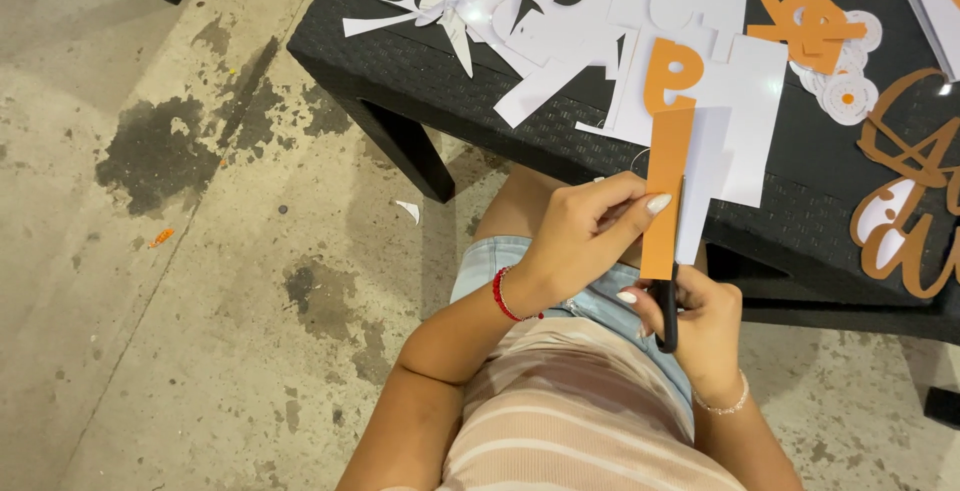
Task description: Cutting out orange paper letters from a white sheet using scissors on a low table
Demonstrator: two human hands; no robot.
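My left hand (pixel 585 236) pinches an orange paper strip (pixel 665 186) that stands upright and ends in a rounded cut-out letter shape at the top. A white strip lies just behind it. My right hand (pixel 700 326) sits below, wrapped around the black handles of scissors (pixel 668 311) whose blade runs up along the strip's right edge. Both hands hover over my lap, at the near edge of the black woven table (pixel 420 71).
White paper scraps and offcuts (pixel 520 11) cover the table. Orange cut-outs (pixel 810 26) and brown script lettering (pixel 910 181) lie to the right. Stained concrete floor (pixel 180 251) with small scraps spreads to the left. A table leg (pixel 410 151) stands near my knee.
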